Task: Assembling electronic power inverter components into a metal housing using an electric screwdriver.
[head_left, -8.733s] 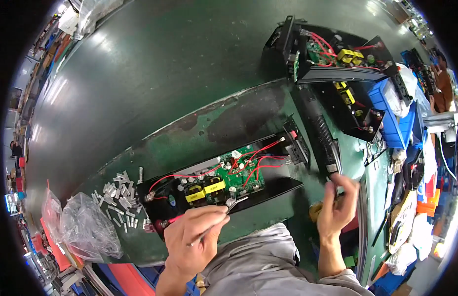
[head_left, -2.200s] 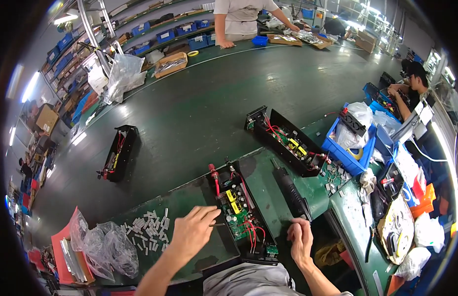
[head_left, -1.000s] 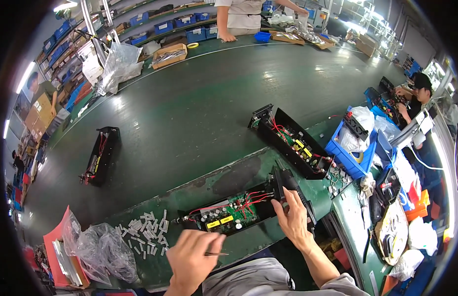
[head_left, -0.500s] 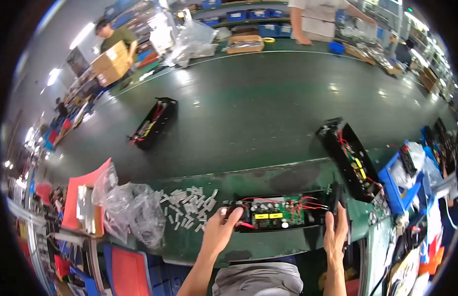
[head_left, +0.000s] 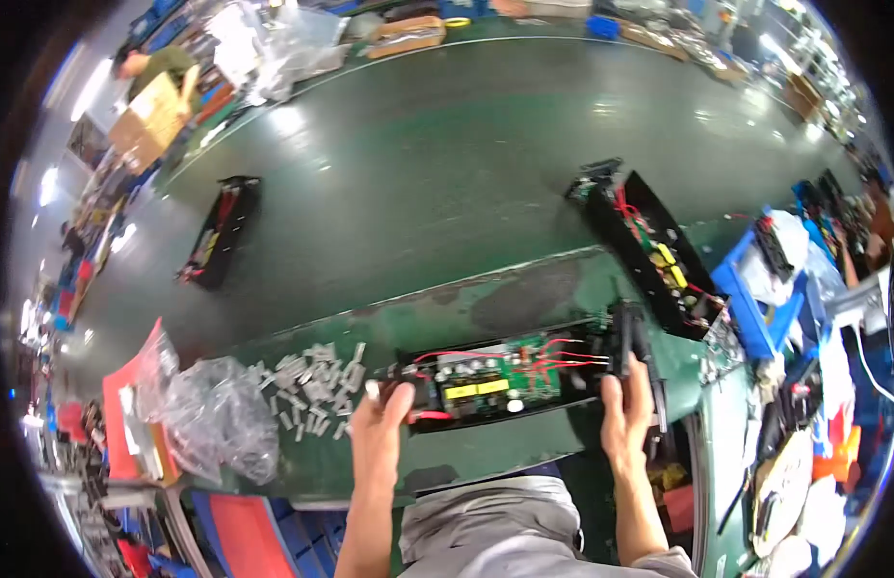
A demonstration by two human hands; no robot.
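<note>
On the green bench in front of me lies a long black housing [head_left: 584, 380] with its top uncovered. Inside it sits a green circuit board [head_left: 534, 371] with yellow blocks and red wires. My left hand [head_left: 378, 429] is closed on the housing's left end, thumb toward me. At the opposite end my right hand [head_left: 627, 414] grips a black end panel [head_left: 628, 337], which stands upright; whether it is fastened to the housing, I cannot tell. Its far fingers are hidden behind the panel. Left of the housing lies a pile of small pale tube-like pieces [head_left: 312, 380].
A second open black housing [head_left: 659, 255] lies beyond my right hand, a third [head_left: 219, 231] at the far left. Clear plastic bags [head_left: 221, 414] and a red folder-like sheet [head_left: 124, 424] are at left. A blue bin [head_left: 746, 299] stands right. Across the bench, a person carries a carton [head_left: 148, 120].
The whole view has shifted, so the bench and everything on it sit further left and higher. Both hands keep their hold at the housing's two ends.
</note>
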